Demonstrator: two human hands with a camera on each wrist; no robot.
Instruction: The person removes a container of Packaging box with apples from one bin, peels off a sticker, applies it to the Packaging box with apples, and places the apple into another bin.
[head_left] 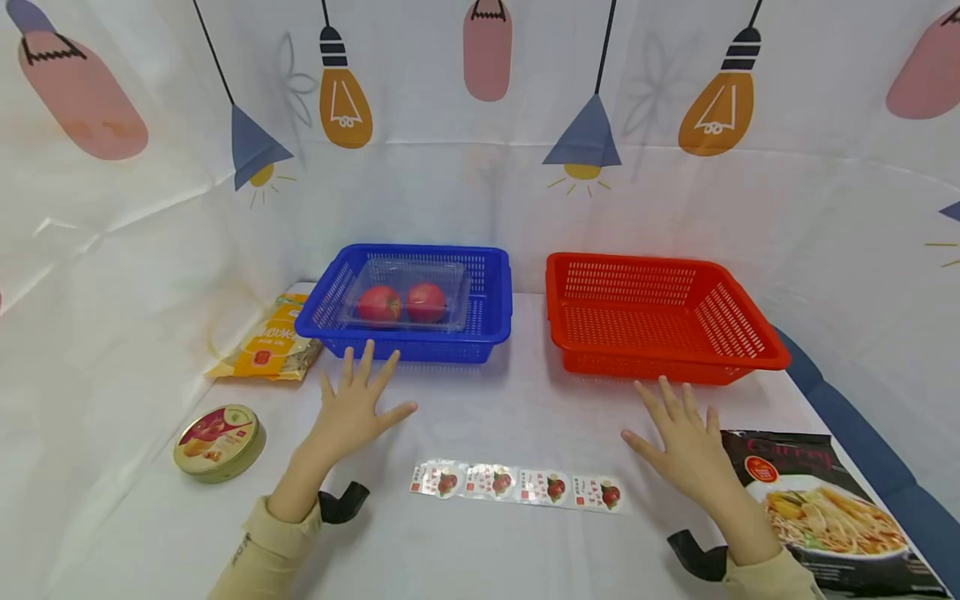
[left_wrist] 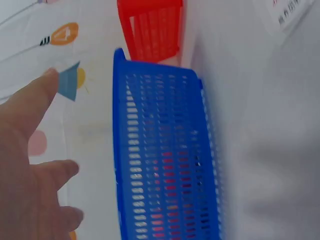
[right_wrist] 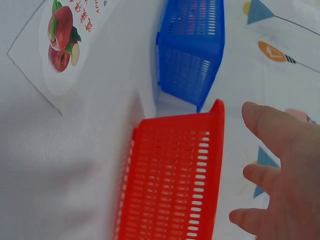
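Observation:
My left hand point(head_left: 351, 421) is spread with straight fingers in front of the blue basket point(head_left: 480, 350) and holds nothing. Inside that basket lies a clear plastic box point(head_left: 405, 275) with two red apples point(head_left: 426, 302). Fingers also spread and holding nothing, my right hand point(head_left: 686, 454) is in front of the red basket point(head_left: 660, 367), which has nothing in it. Between the hands, on the white table, lies a strip of apple stickers point(head_left: 491, 482). In the wrist views, each hand shows beside its basket's slotted side.
At the left stand a round tin point(head_left: 219, 442) and a yellow food bag point(head_left: 272, 342), partly behind the blue basket. A black noodle packet point(head_left: 832, 517) lies at the right edge, under the right forearm in this view. A patterned cloth point(head_left: 450, 192) hangs behind.

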